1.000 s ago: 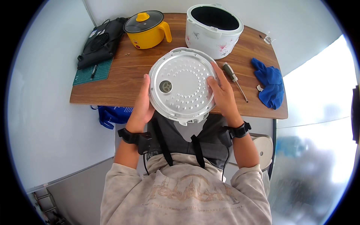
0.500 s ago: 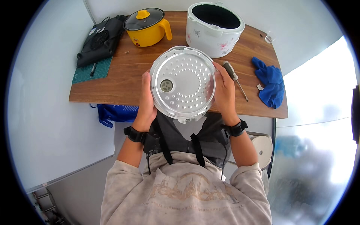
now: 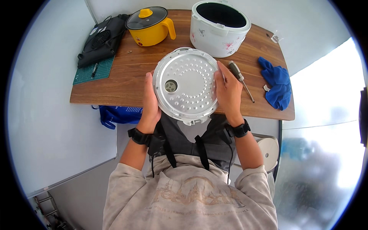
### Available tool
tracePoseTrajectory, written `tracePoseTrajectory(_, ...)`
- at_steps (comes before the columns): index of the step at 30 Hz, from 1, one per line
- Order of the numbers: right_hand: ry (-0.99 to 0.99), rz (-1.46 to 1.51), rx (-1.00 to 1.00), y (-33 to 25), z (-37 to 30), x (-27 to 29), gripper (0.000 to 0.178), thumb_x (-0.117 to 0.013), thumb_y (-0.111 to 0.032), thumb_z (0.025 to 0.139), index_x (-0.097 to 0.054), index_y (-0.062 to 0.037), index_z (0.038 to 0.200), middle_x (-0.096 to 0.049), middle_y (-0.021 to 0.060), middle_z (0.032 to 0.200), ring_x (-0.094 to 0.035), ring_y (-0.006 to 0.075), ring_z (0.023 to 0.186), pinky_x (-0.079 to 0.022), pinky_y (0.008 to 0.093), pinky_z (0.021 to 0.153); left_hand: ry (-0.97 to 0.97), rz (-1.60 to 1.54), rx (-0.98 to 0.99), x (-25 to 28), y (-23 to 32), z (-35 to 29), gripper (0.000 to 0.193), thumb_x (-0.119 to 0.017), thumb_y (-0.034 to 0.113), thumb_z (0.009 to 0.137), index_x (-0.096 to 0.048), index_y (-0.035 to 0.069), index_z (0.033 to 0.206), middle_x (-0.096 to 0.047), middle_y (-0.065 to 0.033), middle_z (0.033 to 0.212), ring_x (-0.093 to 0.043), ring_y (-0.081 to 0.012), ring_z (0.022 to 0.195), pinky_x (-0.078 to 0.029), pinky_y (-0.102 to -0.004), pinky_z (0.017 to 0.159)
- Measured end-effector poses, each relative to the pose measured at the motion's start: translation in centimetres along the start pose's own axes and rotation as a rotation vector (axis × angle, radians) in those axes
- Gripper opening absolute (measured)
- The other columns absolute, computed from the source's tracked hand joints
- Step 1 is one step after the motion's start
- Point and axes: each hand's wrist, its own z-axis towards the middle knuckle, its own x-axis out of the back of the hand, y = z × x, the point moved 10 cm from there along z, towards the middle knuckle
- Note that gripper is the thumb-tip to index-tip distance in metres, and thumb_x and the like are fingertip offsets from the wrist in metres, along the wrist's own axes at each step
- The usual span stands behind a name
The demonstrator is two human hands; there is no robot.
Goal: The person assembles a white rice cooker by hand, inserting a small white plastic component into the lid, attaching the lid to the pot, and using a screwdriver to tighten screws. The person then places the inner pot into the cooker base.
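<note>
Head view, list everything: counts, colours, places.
Table: one, brown, top centre
Round lid: one, silver, centre
Open pot: one, white, table's back
Lidded pot: one, yellow, table's back
Flat appliance: one, black, table's far left
Mat: one, green, table's left
Pen: one, dark, on mat
Screwdriver: one, grey, beside lid
Cloth: one, blue, table's right
Scrap: one, white, beside cloth
Cup: one, clear, back right
Bag: one, blue, below table's left
Round object: one, cream, below table's right
Wristbands: two, black, below lid
Shirt: one, beige, bottom
Left grip: one, bare, lid's left side
Right grip: one, bare, lid's right side
</note>
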Motion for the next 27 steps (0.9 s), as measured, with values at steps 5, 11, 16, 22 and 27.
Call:
tracePoseTrajectory(5,0.051,-0.111,0.120,-0.2,0.1,0.2,0.029,-0.058,-0.014,0.098,-0.065,-0.0025,0.124,-0.067,0.0202,0.122,-0.069,0.0363,0.097,-0.054,0.0422,0.084,-0.012,-0.020,0.032,-0.5,-0.2,0.1,0.055,-0.036,0.049,0.108,-0.048,0.005,0.139,-0.058,-0.0075,0.133,-0.055,-0.0166,0.122,-0.044,-0.0328,0.105)
tracePoseTrajectory(11,0.108,-0.156,0.146,-0.4,0.6,0.6,0.028,-0.059,-0.014,0.097,-0.067,-0.0037,0.122,-0.066,0.0189,0.126,-0.066,0.0372,0.109,-0.052,0.0419,0.092,0.021,-0.043,0.102,1.4,-3.2,1.7,0.044,-0.041,0.044,0.108,-0.050,0.008,0.132,-0.058,-0.0036,0.124,-0.056,-0.0129,0.115,-0.046,-0.0310,0.101)
tracePoseTrajectory(16,0.060,-0.075,0.077,0.8,0.9,0.3,0.028,-0.059,-0.012,0.096,-0.066,-0.0003,0.121,-0.068,0.0185,0.123,-0.066,0.0363,0.108,-0.051,0.0403,0.093,0.026,-0.052,0.090,1.6,-3.7,1.9,0.040,-0.042,0.042,0.109,-0.051,0.009,0.130,-0.057,-0.0036,0.124,-0.055,-0.0129,0.115,-0.046,-0.0305,0.100)
tracePoseTrajectory(22,0.039,-0.096,0.101,1.0,0.7,0.2,0.028,-0.059,-0.009,0.095,-0.065,0.0021,0.120,-0.069,0.0198,0.117,-0.067,0.0351,0.103,-0.052,0.0397,0.089,0.044,0.061,0.040,1.6,-3.4,1.8,0.039,-0.042,0.040,0.109,-0.051,0.009,0.129,-0.057,-0.0041,0.123,-0.055,-0.0128,0.114,-0.046,-0.0300,0.099)
tracePoseTrajectory(27,0.049,-0.079,0.145,0.9,0.6,0.2,0.027,-0.060,-0.008,0.095,-0.065,0.0017,0.119,-0.069,0.0197,0.112,-0.068,0.0336,0.097,-0.053,0.0380,0.086,0.008,0.056,0.023,1.5,-3.3,1.9,0.041,-0.042,0.042,0.109,-0.052,0.008,0.129,-0.057,-0.0044,0.123,-0.055,-0.0125,0.114,-0.046,-0.0295,0.100)
